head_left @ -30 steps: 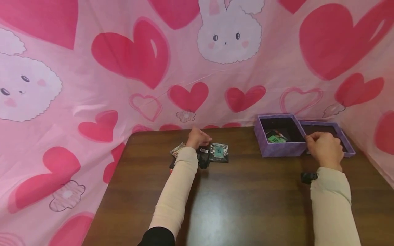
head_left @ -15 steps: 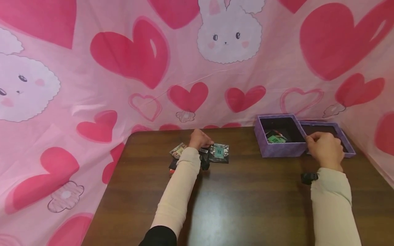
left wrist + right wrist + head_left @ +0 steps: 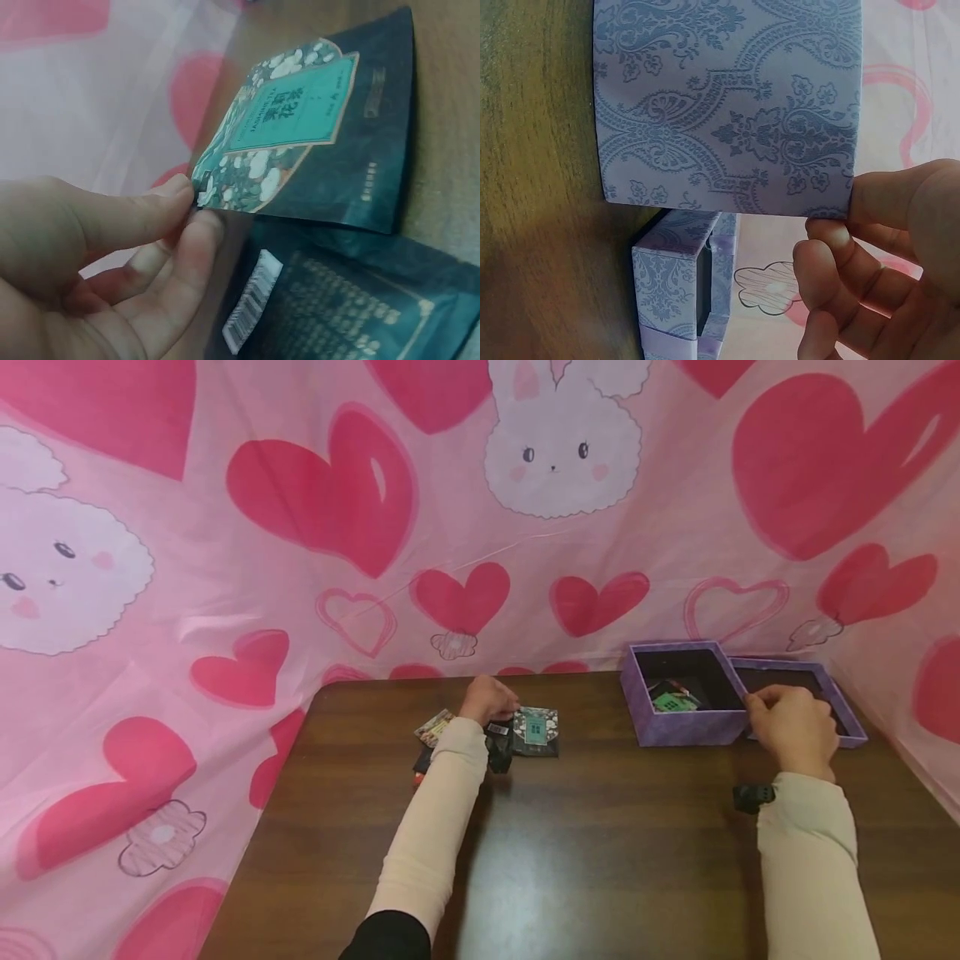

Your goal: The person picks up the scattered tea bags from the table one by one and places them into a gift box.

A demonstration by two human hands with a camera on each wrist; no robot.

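Left hand (image 3: pixel 90 255) pinches a tea packet (image 3: pixel 315 127) — teal label, Chinese characters.

A dark wooden table (image 3: pixel 600 860) stands against a pink cloth backdrop (image 3: pixel 225 568) printed with hearts and bunnies.

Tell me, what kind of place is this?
Probably a home-style tabletop corner set up for recording: a dark wooden table, a pink cloth with hearts and bunnies hung behind it, and a purple patterned box.

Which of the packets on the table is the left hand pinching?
The dark packet with the teal label, face up: the left hand pinches its corner. The packet beside it lies barcode side up, untouched.
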